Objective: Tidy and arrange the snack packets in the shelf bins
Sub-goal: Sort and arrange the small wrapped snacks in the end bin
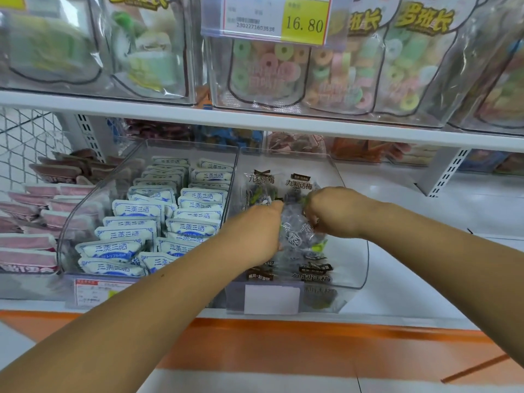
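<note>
head: packet (297, 236) gripped between left hand (255, 231), right hand (331, 212)

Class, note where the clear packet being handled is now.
Head view, centre-right: the clear packet is held between left hand and right hand, over the right-hand bin, beside white-blue packets.

- Right bin (359, 266) — clear plastic, at the shelf's front edge. It holds clear plum packets (297, 185) with dark labels, lying loose and overlapping.
- Held packet (300, 235): one of the same kind, crumpled, mid-bin, gripped between the left hand (255, 231) and right hand (334, 211).
- Left bin (83, 211), just beside the right one — white-and-blue packets (136, 211) stand tilted in overlapping rows running front to back.
</note>
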Available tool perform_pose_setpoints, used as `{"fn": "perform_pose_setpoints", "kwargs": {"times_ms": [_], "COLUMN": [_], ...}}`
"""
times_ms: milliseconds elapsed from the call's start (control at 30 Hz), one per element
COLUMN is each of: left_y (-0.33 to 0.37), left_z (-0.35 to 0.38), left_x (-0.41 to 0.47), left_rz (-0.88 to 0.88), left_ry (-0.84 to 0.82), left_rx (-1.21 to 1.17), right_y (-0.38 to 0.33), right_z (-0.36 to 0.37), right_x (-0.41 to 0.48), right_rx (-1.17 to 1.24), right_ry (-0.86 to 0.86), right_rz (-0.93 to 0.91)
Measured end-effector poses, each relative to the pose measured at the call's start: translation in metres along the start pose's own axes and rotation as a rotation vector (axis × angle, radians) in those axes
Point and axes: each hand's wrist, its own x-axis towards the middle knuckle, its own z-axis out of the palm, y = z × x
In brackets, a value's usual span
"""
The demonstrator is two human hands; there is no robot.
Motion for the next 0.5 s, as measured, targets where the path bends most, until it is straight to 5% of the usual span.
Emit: {"fn": "perform_pose_setpoints", "kwargs": {"times_ms": [267,367,500], "left_y": [0.006,0.004,0.004], "left_z": [0.021,0.027,0.029], "left_x": [0.014,0.011,0.007], "left_rz": [0.078,0.172,0.152], "left_ry": [0.165,0.135,0.048], "left_rx": [-0.153,-0.211,-0.318], "right_y": [0.021,0.034,0.03], "right_z": [-0.023,-0.037,-0.027], "right_x": [-0.02,-0.008,0.034], "right_rx": [0.316,0.504,0.405], "right_ry": [-0.273,-0.152,-0.113], "right_rz": [-0.068,-0.022,-0.001]}}
